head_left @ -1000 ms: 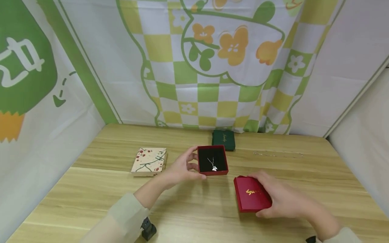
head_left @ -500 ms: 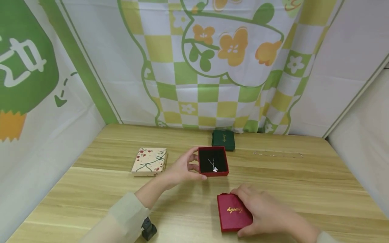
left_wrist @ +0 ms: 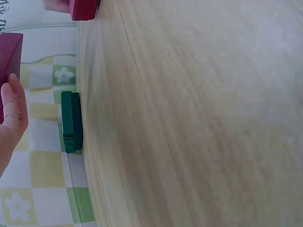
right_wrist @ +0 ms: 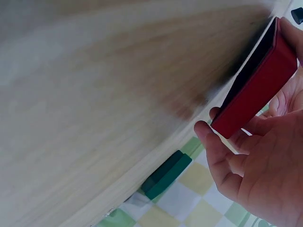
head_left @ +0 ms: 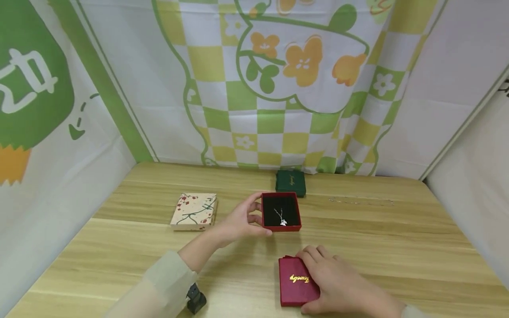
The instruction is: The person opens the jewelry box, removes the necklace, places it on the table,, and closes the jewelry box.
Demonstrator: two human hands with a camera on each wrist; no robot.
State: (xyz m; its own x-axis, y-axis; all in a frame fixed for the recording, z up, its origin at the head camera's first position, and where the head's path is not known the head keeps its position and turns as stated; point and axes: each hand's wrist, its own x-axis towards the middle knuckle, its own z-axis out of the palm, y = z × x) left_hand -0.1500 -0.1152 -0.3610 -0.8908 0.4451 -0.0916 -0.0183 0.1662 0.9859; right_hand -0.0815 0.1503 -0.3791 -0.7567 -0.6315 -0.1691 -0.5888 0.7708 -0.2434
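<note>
Your right hand point(head_left: 338, 278) curls round the red lid point(head_left: 292, 293), top up, gold "Jewelry" reading upside down to you; just beyond, your left hand point(head_left: 242, 221) grips the red box point(head_left: 281, 229), raised, opening towards you, silver pendant point(head_left: 283, 222) inside. Both look nearly square. Wood-grain table point(head_left: 397, 247) below; green box point(head_left: 290, 183), gold script sideways; checked curtain point(head_left: 274, 132) behind.

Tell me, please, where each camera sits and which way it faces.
Head: on the head, facing forward, down over the table; left hand, right hand and sleeves show.
Left wrist: on that wrist, facing across the table; left hand with red box at left edge.
Right wrist: on that wrist, facing the red lid the right hand holds.
Both wrist views share the green box.
</note>
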